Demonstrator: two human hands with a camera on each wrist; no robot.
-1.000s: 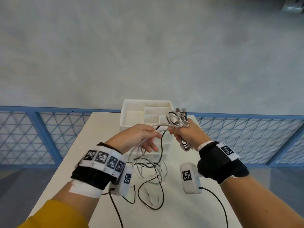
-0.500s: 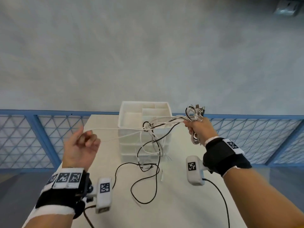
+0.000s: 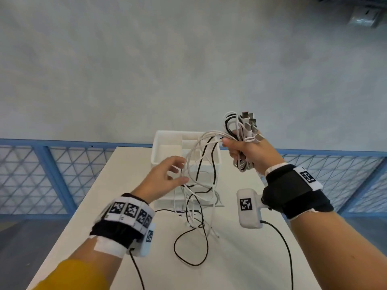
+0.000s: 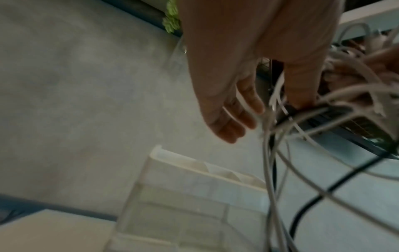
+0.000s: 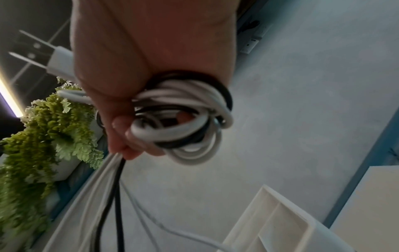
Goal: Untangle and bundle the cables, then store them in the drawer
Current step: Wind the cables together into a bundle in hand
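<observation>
- Two hands in play: right hand (image 3: pixel 249 151) fisted round the coiled cable bundle (image 3: pixel 241 130), plugs pointing up.
- Loose strands (image 3: pixel 199 185) hang from that fist to the table (image 3: pixel 240 258); long axis roughly vertical.
- Left hand (image 3: pixel 163 181) nearer them, fingers spread, just at the strands; grip unclear.
- One drawer unit (image 3: pixel 165 147) behind.
- Strand count: several white, at least one black.

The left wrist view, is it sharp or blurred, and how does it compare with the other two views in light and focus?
Left wrist view: dim and motion-blurred; left hand and loose cables smeared. Right wrist view: dim too, but the coiled cables in the right hand read fairly clearly; the green plant is soft. Head view: bright, even light, sharpest; straight railing bends from the wide lens.
</observation>
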